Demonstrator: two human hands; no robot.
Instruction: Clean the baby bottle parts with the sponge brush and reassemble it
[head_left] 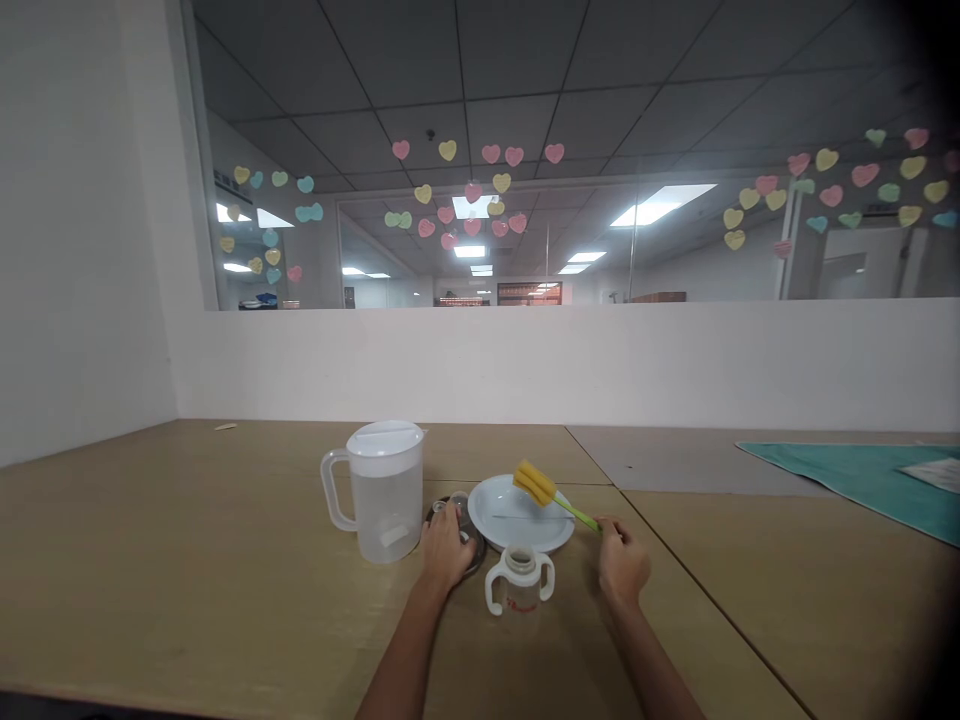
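My right hand (624,568) is closed round the green handle of a bottle brush (535,484). The brush's yellow sponge head is raised over a white plate (484,520). My left hand (445,550) rests over a round dark tray (478,560), its thumb apart from its fingers. Small clear parts (459,507) lie on the tray by the fingertips; some are partly hidden by the hand. Between my hands, nearest me, stands a clear baby bottle (520,590) with two white handles and red print. Its mouth is uncovered.
A translucent lidded pitcher (387,495) stands left of the tray. A teal cloth (862,480) lies at the far right of the wooden table (225,570). Behind the table is a white wall (525,365) with a window above, dotted with heart-shaped notes.
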